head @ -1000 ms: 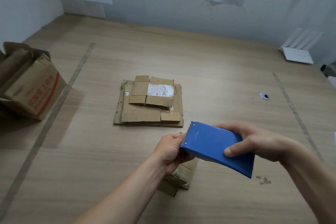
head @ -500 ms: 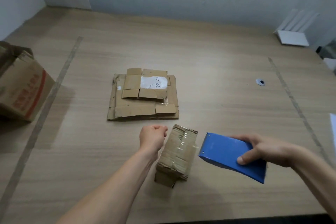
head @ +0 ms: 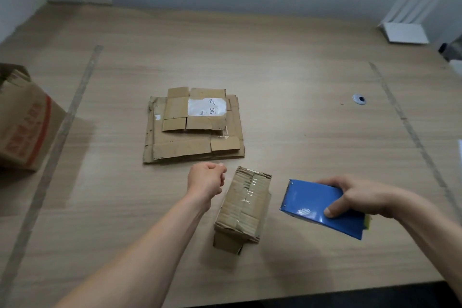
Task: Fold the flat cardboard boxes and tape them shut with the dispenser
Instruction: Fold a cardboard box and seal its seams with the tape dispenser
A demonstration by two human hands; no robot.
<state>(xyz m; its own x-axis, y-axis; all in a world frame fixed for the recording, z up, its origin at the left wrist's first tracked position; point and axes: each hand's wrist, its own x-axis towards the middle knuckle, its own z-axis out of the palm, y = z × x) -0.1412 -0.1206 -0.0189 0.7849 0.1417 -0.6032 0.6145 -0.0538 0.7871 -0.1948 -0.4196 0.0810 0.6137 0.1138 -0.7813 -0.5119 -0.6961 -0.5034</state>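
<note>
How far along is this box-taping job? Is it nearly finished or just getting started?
Early on, it seems. One small box stands folded, with clear tape along its top seam, so that one looks done. The right hand holds the blue tape dispenser in its grip beside the box; the left hand is curled and holds nothing. A stack of flat cardboard behind waits to be folded and taped.

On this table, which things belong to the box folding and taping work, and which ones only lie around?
For the job:
- folded, taped box
- blue tape dispenser, gripped by the right hand
- stack of flat cardboard boxes
- left hand, curled, holding nothing

Just lying about:
- large open carton at the left edge
- white router
- round cable hole in the table
</note>
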